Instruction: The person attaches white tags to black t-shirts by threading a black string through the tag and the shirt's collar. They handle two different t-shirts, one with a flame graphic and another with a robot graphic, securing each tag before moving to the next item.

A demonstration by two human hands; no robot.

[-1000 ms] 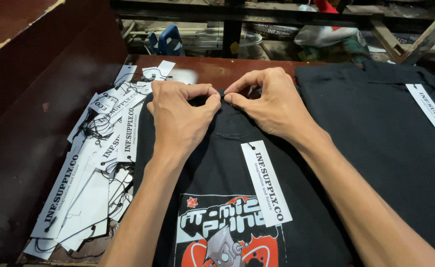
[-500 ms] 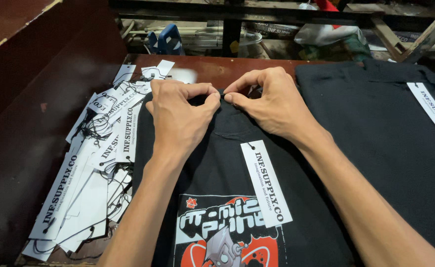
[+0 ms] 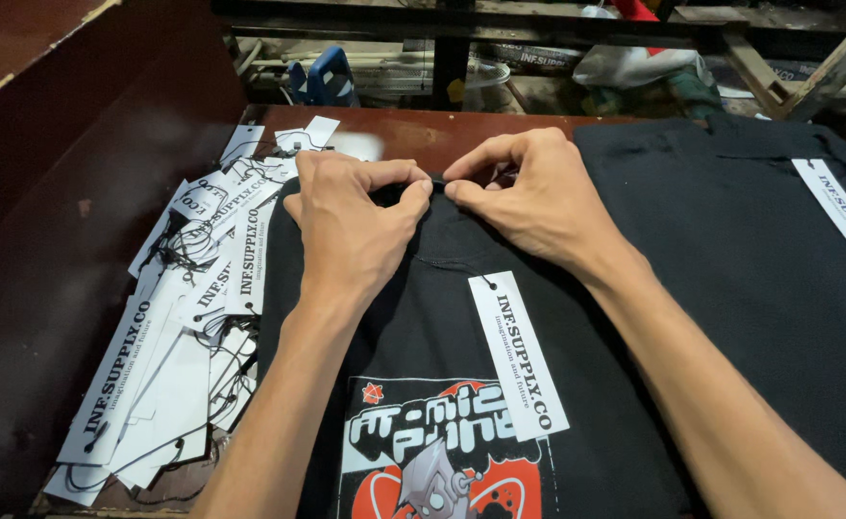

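- The shirt (image 3: pixel 461 317) lies flat on the table (image 3: pixel 461 130) right in front of me, black, print side up, collar at the far end.
- My left hand (image 3: pixel 351 226) and right hand (image 3: pixel 538 197) meet at the collar; each pinches the neck edge narrowly between thumb and forefinger, the fingertips almost touching each other.
- I judge the cloth soft, light and limp: it will fold or bunch wherever I lift it, so the collar seam, thicker than the rest, is the firm place to hold.
- One white tag (image 3: pixel 517 354) lies on the chest just below my right wrist; its thin string runs toward the collar. It looks like stiff card, light, easy to bend or crease.
- A second shirt (image 3: pixel 759 288) lies to the right, touching the first, with one white tag (image 3: pixel 841 213) of its own.
- So: two shirts, two tags on them.
- To my left, a heap of spare tags (image 3: pixel 183 327) with black strings, overlapping; too many to count, well over a dozen.
- Beyond the table, clutter I cannot make out.
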